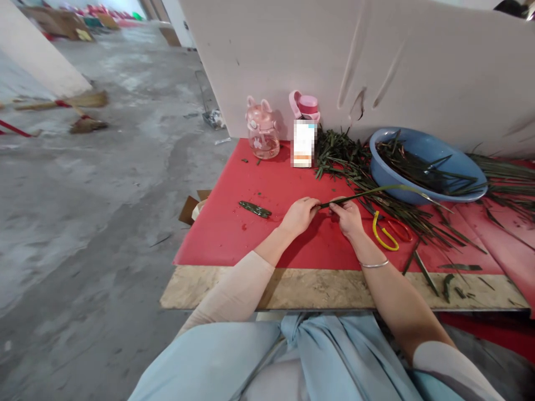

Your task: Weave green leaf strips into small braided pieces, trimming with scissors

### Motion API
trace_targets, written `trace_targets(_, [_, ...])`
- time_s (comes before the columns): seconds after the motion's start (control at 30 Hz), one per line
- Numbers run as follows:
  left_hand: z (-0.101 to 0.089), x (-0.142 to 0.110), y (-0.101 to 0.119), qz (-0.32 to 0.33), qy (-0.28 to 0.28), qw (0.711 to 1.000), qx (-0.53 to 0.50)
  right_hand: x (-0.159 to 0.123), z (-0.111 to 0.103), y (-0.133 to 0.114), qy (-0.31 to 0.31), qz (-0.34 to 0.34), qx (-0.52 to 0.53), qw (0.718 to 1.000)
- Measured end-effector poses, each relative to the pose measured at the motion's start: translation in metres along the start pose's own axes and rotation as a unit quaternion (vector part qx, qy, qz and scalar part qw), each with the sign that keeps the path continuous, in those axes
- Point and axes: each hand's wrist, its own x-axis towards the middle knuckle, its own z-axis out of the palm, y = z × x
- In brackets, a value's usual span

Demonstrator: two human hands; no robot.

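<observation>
A long green leaf strip [371, 192] runs between my two hands above the red table cover. My left hand [301, 214] pinches its near end. Just to the right, my right hand [348, 216] is closed on the same strip, whose free end trails off over the front of the blue basin. Close to my right hand lie scissors [387, 234] with one yellow and one red handle. A flat, glossy piece of dark green folded leaf [254, 209] lies on the cover, left of my left hand.
A blue basin [378, 167] holds leaf strips, with more cut leaves [340, 147] heaped around it. At the back stand a pink drinking bottle [263, 133] and another pink-lidded bottle [308, 104] behind a blurred-out panel. Leaf scraps [447, 287] lie along the wooden front edge [317, 289].
</observation>
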Motion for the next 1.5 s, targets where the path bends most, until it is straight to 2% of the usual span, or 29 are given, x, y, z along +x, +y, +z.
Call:
trace_targets(0.1, [0.002, -0.001, 0.001, -0.011, 0.020, 1.000, 0.001, 0.002, -0.001, 0.001, 0.019, -0.006, 0.019, 1.000])
trace_targets(0.2, [0.007, -0.001, 0.005, -0.028, 0.047, 0.998, -0.033, 0.000, 0.003, 0.001, 0.026, 0.026, 0.039, 0.999])
trace_targets(0.3, [0.011, -0.001, 0.010, -0.034, 0.053, 0.996, -0.057, -0.003, 0.010, 0.002, 0.017, 0.043, 0.014, 0.999])
trace_targets(0.43, [0.015, 0.000, 0.013, -0.057, 0.060, 0.992, -0.097, -0.004, 0.014, 0.001, 0.012, 0.035, -0.018, 0.999])
trace_targets(0.63, [0.012, 0.000, 0.013, -0.102, 0.068, 0.981, -0.150, -0.005, 0.012, -0.001, -0.025, 0.004, -0.008, 1.000])
trace_targets(0.77, [0.009, 0.000, 0.014, -0.126, 0.061, 0.980, -0.144, -0.007, 0.011, 0.001, -0.052, -0.021, -0.026, 0.998])
trace_targets(0.87, [0.008, 0.000, 0.013, -0.121, 0.063, 0.981, -0.139, -0.007, 0.012, 0.002, -0.064, -0.011, -0.027, 0.998])
trace_targets(1.03, [0.009, -0.001, 0.006, -0.054, 0.040, 0.988, -0.141, -0.004, 0.012, 0.004, -0.008, -0.036, -0.026, 0.999])
trace_targets(1.13, [0.008, -0.001, 0.002, -0.030, 0.025, 0.993, -0.115, -0.002, 0.011, 0.004, 0.020, -0.024, -0.013, 0.999])
trace_targets(1.33, [0.001, -0.001, 0.003, -0.071, 0.036, 0.996, 0.027, -0.003, 0.012, 0.002, 0.036, 0.000, 0.013, 0.999])
trace_targets(1.5, [0.002, -0.002, 0.005, -0.091, 0.017, 0.996, -0.016, -0.001, 0.010, 0.000, 0.015, 0.023, 0.046, 0.999])
